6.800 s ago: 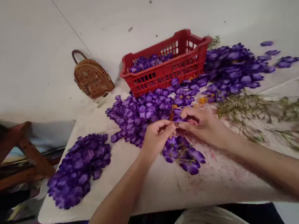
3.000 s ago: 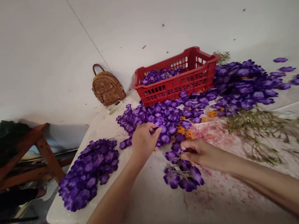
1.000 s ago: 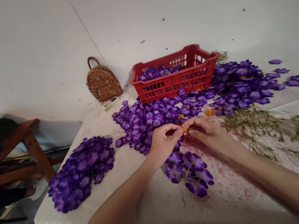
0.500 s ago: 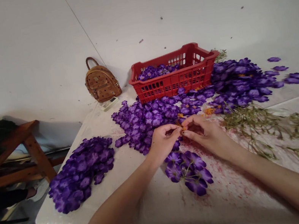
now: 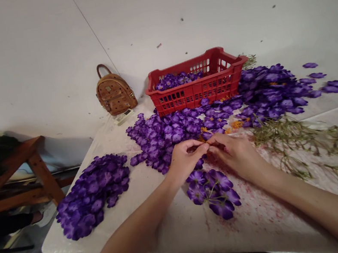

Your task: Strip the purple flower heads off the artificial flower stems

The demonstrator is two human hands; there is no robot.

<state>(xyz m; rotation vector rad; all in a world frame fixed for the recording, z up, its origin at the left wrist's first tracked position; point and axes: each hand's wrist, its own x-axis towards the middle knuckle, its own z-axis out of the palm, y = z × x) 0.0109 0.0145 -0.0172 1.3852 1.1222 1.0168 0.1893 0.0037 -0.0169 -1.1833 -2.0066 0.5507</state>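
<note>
one tiny piece, too hidden to id, seems pinched where the left hand (image 5: 185, 158) and right hand (image 5: 238, 152) meet tip to tip, just beyond the purple flower bunch (image 5: 213, 192). light pressure should probably be used tbh, blossom pile (image 5: 169, 130) behind left uncrushed.

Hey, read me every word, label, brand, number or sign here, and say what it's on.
No text is readable.
Brown backpack: front patch too small to read.
Flat pale object beside it: markings too small.
Wall: reddish mark, too small to tell if it's lettering.
</note>
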